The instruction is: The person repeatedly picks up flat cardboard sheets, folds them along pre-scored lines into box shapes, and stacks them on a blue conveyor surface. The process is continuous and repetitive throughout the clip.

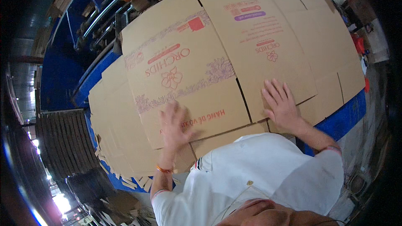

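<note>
A blue table [347, 115] shows beneath the printed cardboard [215, 60], with the left hand [173, 124], blurred, fingers apart, at its near-left part and the right hand [282, 106], fingers slightly spread, on its near-right.

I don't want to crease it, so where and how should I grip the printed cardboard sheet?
Probably by its near edge, coming from your side, left hand and right hand either side of the dark slot: the printed cardboard sheet lies flat and wide, and that slot splits this edge.
</note>
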`<state>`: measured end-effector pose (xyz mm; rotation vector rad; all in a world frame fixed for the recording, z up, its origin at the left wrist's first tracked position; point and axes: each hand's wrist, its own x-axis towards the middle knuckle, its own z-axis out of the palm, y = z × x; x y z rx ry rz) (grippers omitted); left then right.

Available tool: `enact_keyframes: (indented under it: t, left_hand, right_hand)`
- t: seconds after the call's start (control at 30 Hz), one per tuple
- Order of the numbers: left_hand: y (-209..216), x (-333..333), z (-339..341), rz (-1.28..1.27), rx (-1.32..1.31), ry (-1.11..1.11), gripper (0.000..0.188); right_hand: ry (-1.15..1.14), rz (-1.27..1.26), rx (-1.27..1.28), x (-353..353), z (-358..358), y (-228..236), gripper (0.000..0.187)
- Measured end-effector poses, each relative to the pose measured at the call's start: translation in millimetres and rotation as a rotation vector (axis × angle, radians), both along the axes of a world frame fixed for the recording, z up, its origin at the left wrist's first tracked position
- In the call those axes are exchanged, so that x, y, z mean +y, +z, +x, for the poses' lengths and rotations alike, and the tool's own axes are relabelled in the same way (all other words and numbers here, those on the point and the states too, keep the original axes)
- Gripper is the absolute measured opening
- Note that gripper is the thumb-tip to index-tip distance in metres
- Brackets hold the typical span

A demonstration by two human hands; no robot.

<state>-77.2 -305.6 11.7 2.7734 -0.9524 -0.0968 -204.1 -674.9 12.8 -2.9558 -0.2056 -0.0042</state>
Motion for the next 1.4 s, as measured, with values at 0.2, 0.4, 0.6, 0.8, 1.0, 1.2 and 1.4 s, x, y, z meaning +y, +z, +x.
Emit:
enact_keyframes:
  t: [0.2,0.4,0.6,0.8,1.0,1.2,1.4]
  left_hand:
    - [-11,-9,-22,0.015,-0.099,-0.15,0.082]
    - [-2,-12,19,-0.033,-0.194,-0.236,0.078]
    - [4,-26,82,-0.118,-0.356,-0.239,0.073]
    - [12,-41,178,-0.114,-0.432,-0.03,0.074]
    - [-11,36,171,-0.433,-0.48,0.373,0.066]
    - [-47,267,89,-0.126,-0.51,1.418,0.038]
    - [17,252,64,0.08,-0.053,1.354,0.057]
  right_hand:
    - [0.096,-0.04,-0.059,2,7,-4,0.084]
    - [0.208,-0.088,-0.225,-14,51,-15,0.086]
    - [0.258,-0.141,-0.419,-42,128,-20,0.08]
    - [0.079,-0.259,-0.436,-60,245,-25,0.069]
    - [-0.127,-0.105,-0.782,-77,264,-65,0.065]
    - [-0.035,-0.047,-0.581,-75,188,-65,0.048]
    - [-0.187,0.037,-0.492,-44,153,-32,0.04]
